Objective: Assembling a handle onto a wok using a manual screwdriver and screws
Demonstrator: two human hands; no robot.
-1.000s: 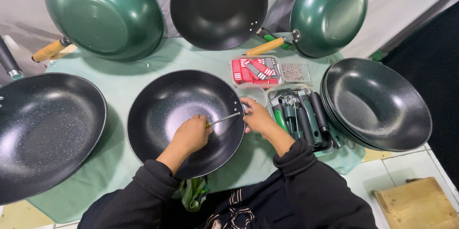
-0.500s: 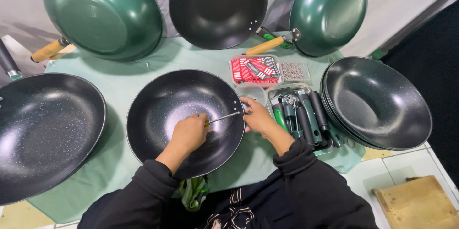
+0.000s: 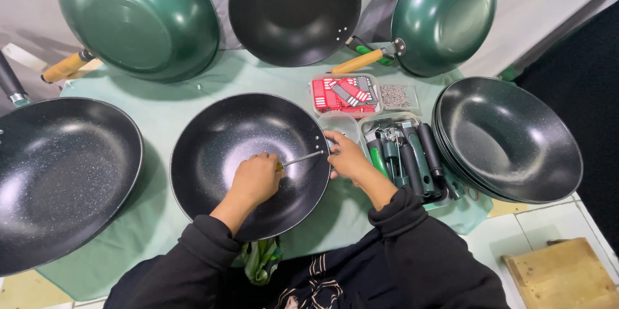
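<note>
Head view shows your left hand (image 3: 256, 177) closed around a screwdriver (image 3: 300, 160) lying across the black wok (image 3: 248, 164) mid-worktop, tip aimed at its right rim. Your right hand (image 3: 345, 156) grips that rim, apparently bracing it against the tool. Just beside it, a tray of handles (image 3: 406, 154) crowds the rim; stacked woks (image 3: 509, 138) sit further right, propped green pans (image 3: 138, 15) behind.

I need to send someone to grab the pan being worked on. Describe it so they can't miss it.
On the pale green cloth, find the row of black pans nearest the person. The pan is the middle one, between the left hand and right hand. Only it has a screwdriver lying across its inside.
</note>
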